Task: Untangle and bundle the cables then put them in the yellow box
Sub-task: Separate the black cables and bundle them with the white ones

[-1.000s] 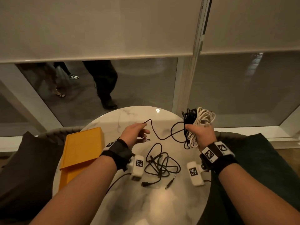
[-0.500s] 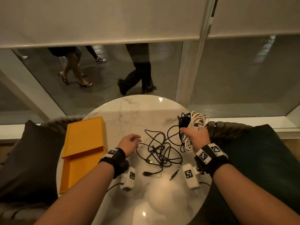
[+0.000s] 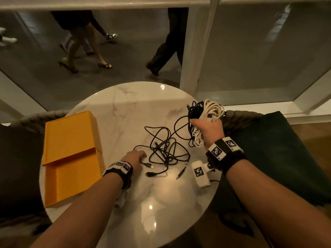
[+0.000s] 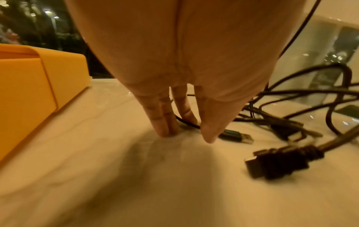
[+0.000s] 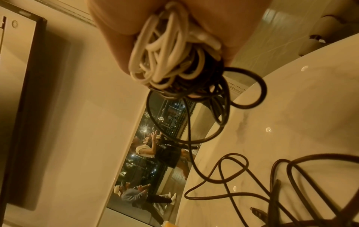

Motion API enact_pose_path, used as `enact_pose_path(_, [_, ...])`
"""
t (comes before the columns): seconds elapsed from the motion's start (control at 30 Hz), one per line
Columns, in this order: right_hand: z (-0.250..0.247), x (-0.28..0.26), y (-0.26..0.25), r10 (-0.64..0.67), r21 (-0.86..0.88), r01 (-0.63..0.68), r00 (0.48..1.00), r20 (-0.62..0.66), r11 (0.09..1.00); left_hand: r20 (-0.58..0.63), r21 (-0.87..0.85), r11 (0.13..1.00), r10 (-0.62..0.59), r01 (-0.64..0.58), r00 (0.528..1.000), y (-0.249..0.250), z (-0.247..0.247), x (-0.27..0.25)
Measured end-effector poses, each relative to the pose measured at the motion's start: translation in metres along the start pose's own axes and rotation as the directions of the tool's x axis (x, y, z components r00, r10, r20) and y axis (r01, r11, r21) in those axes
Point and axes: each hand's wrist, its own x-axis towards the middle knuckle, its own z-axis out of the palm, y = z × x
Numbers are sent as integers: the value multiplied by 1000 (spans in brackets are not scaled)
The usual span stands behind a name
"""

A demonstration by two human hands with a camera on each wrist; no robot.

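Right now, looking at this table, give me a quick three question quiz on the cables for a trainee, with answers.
1. True or false: the right hand grips a bundle of white and black cable.
2. Multiple choice: where do the left hand's fingertips rest? A) inside the yellow box B) on the table at a thin black cable C) on the white cable
3. Fill in: the loose black tangle lies on the table between the two ____.

Key: 1 true; 2 B; 3 hands.
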Motion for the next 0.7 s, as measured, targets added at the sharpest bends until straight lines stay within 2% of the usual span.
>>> enact_pose_path(0.17, [-3,-3,4,15,-42,-16,999,-41,999,7,5,1000,23,-23,1000,-5,-8,-3])
enact_pose_path(0.27, [-2,-3,0,40,-36,-43,996,-80,998,-122,-254,967,-12,-20,992,-4,-22,-16])
enact_pose_path(0.37, [5,-4,-10,8,-27,-11,993,-122,1000,-316,-516,852,-91,-90,944,-4,-41,-29])
enact_pose_path(0.5, [20,-10,-30,-96,-47,91,990,-101,995,-511,-612,756,-153,-233,846,-1,-78,-49])
enact_pose_path(0.6, [32,-16,-45,-143,-19,142,986,-87,990,-585,-662,677,-196,-323,787,1,-105,-61])
enact_pose_path(0.7, [40,-20,-57,-179,22,180,983,-51,983,-583,-736,559,-237,-382,777,6,-126,-73])
